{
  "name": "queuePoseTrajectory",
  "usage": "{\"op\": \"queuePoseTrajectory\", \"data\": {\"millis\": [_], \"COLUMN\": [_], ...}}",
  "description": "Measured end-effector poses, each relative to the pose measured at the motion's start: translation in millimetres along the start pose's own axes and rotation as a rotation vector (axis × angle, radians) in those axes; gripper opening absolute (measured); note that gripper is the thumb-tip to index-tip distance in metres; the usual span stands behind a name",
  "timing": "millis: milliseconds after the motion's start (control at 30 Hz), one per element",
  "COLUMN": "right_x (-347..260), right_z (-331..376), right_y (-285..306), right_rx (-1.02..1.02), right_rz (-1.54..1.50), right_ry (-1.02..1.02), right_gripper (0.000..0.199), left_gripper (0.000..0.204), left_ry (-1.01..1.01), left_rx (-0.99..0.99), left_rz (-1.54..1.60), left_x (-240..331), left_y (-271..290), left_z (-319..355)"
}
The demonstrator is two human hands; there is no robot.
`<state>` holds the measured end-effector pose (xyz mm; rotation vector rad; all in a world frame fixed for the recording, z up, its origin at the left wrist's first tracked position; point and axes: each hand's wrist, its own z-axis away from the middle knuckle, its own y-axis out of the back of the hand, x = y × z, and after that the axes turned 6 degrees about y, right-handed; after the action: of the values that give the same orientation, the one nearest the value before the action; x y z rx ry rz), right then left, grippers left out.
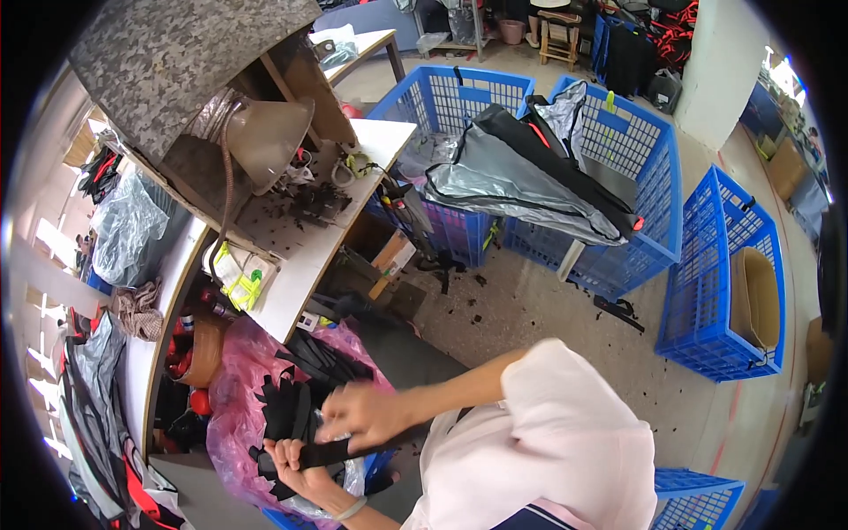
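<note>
My left hand [299, 466], with a pale band on its wrist, is closed round a black strap [327, 454] at the bottom of the view. Just above and to its right is my right hand [367, 415], smeared by motion, its fingers bent over the strap. Whether they grip anything, I cannot tell. Below both hands, a pink plastic bag [234, 375] stands open, filled with black strap pieces [287, 402]. Part of the strap's right end passes under my right forearm and is hidden.
To the left, a white-topped workbench [309, 252] carries a machine with a cone-shaped guard [265, 141] and dark scraps. Large blue crates [649, 190] stand beyond, one topped by a silver-and-black bag [521, 168]. Another blue crate [707, 265] at right holds cardboard. Scraps litter the floor.
</note>
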<state>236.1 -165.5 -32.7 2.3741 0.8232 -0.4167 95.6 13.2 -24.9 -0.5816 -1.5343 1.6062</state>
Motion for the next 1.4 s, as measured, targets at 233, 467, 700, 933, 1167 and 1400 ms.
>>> {"op": "queuePoseTrajectory", "data": {"millis": [233, 467, 700, 933, 1167, 1400], "right_x": [-0.6, 8.3, 43.9, 46.4, 2.0, -30.2], "right_z": [159.1, 320.4, 335.4, 335.2, 324.7, 200.1], "right_y": [309.7, 309.3, 229.2, 221.9, 298.5, 485.8], "right_rx": [0.467, 0.099, -0.188, -0.296, 0.528, 1.284], "right_rz": [1.666, 1.52, 1.479, 1.515, 1.359, 1.272], "right_ry": [-1.145, -1.696, -1.616, -1.664, -1.598, -1.493], "right_gripper": [0.087, 0.02, 0.016, 0.02, 0.029, 0.048], "left_gripper": [0.018, 0.034, 0.02, 0.017, 0.019, 0.02], "left_ry": [-0.007, 0.116, 0.23, 0.271, 0.287, 0.279], "left_rx": [0.155, 0.318, 0.099, 0.121, 0.121, 0.128], "left_rz": [-0.037, 0.019, -0.082, -0.094, -0.094, -0.158], "left_x": [46.4, -9.8, -15.7, -39.5, -34.4, -34.7], "left_y": [22.8, -28.9, -14.4, -30.0, -21.2, -8.2], "left_z": [15.7, 8.3, -22.7, -15.7, -18.0, -26.1]}}
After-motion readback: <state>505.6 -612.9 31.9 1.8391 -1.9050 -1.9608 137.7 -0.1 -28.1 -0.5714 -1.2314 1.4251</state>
